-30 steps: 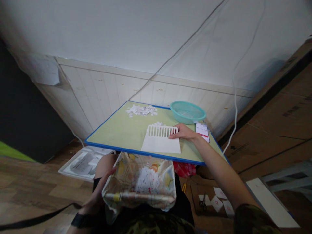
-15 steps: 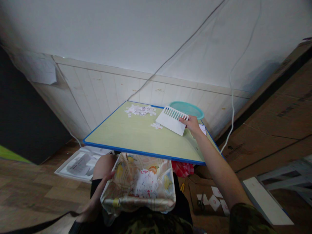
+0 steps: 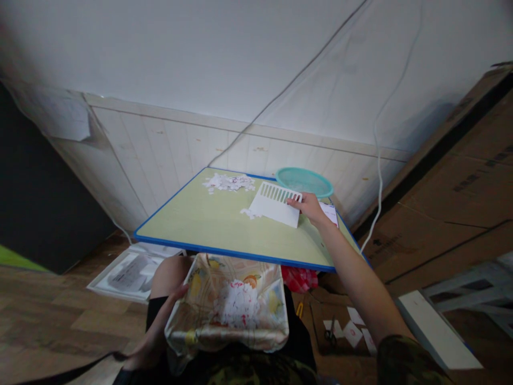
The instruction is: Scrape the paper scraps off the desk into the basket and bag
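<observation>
My right hand [image 3: 305,206] pinches the slotted end of a flat white panel [image 3: 276,207], tilted with its lower edge at the tabletop. Against the panel's left edge lies a small cluster of white paper scraps [image 3: 250,214]. A bigger pile of paper scraps [image 3: 228,182] is spread near the table's far edge. On my lap sits a basket lined with fruit-print cloth [image 3: 192,326], holding more scraps marked with red [image 3: 238,305]. My left hand [image 3: 171,302] grips the basket's left side; most of its fingers are hidden.
The pale green table [image 3: 192,219] has a blue edge and stands against the wall. A turquoise round basin [image 3: 304,182] is at its far right corner, near a printed paper [image 3: 328,214]. Scissors [image 3: 331,336] and cards [image 3: 352,334] lie low on the right, beside large cardboard boxes [image 3: 452,208].
My right hand has brought the white panel leftward and nearer to me across the table. The small scrap cluster has shifted the same way. My left hand stays on the basket.
</observation>
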